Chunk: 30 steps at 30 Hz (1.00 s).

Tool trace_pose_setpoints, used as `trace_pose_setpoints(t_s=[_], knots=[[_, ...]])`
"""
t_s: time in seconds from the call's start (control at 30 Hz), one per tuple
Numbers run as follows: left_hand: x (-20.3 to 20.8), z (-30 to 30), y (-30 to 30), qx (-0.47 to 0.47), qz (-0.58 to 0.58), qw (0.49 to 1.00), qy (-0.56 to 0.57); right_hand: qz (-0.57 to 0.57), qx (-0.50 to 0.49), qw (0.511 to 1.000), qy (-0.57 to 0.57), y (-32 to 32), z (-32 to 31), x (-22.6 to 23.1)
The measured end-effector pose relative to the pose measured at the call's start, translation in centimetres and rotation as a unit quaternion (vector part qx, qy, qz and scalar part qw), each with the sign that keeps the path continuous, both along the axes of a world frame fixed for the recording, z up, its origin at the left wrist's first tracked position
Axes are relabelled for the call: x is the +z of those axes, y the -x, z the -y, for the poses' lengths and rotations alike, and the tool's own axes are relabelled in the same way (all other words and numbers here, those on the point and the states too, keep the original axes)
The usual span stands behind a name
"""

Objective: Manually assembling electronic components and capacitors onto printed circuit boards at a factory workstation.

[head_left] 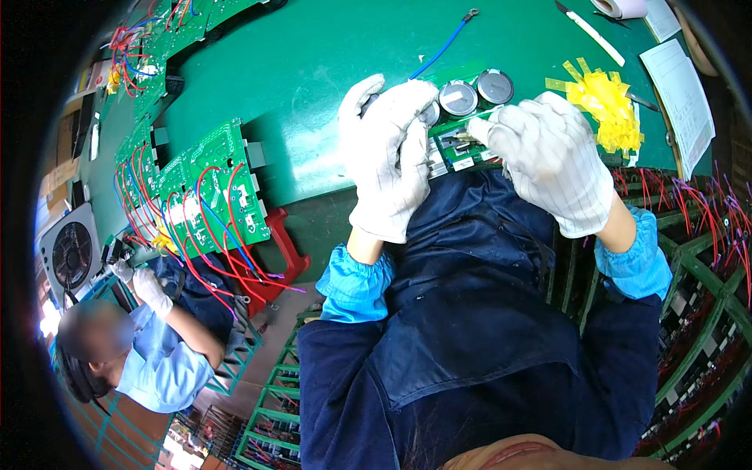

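Note:
A green circuit board (470, 153) with large round capacitors (458, 99) lies at the table's near edge in front of me. My left hand (385, 153), in a white glove, grips the board's left end and hides part of it. Over the right part of the board, my right hand (554, 160), gloved too, has its fingers pinched together. Something small and tan shows at those fingertips, too little to name. A blue wire (444, 48) with a ring terminal runs from behind the board across the table.
Yellow tape strips (607, 106) lie right of my hands, near a white-handled cutter (591, 33) and paper sheets (680, 102). Wired circuit boards (207, 192) stand at left, above a red bracket (286, 254). A gloved co-worker (160, 337) sits beyond them. Green racks (689, 313) flank me.

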State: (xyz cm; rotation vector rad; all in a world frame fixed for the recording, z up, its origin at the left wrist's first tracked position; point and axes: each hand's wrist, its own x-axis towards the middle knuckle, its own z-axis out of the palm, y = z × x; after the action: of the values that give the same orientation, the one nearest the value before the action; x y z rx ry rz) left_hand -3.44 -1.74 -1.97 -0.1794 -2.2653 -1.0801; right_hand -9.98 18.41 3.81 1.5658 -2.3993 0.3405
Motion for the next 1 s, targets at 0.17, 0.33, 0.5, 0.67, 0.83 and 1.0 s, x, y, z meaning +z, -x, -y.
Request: trace_pose_setpoints(t_s=[0.17, 0.33, 0.5, 0.67, 0.83, 1.0], knots=[[-0.1, -0.1, -0.1, 0.008, -0.004, 1.0, 0.007, -0.029, -0.009, 1.0, -0.002, -0.1, -0.2, -0.3], [-0.5, 0.3, -0.4, 0.003, 0.01, 0.999, -0.033, -0.039, -0.017, 0.998, 0.048, 0.3, -0.7, -0.7], [-1.2, 0.6, -1.7, 0.027, 0.032, 0.954, -0.298, 0.001, -0.012, 1.0, 0.011, 0.2, -0.7, -0.3], [-1.8, 0.6, -3.5, 0.069, 0.048, 0.928, -0.363, 0.113, -0.041, 0.99, 0.071, 1.0, -1.3, 0.7], [1.6, 0.3, -5.5, 0.059, 0.146, 0.802, -0.576, 0.274, -0.224, 0.93, 0.104, 1.1, -3.5, -0.4], [1.4, 2.0, -4.5, 0.003, 0.193, 0.722, -0.664, 0.387, -0.198, 0.871, 0.231, -0.5, -0.8, -5.2]])
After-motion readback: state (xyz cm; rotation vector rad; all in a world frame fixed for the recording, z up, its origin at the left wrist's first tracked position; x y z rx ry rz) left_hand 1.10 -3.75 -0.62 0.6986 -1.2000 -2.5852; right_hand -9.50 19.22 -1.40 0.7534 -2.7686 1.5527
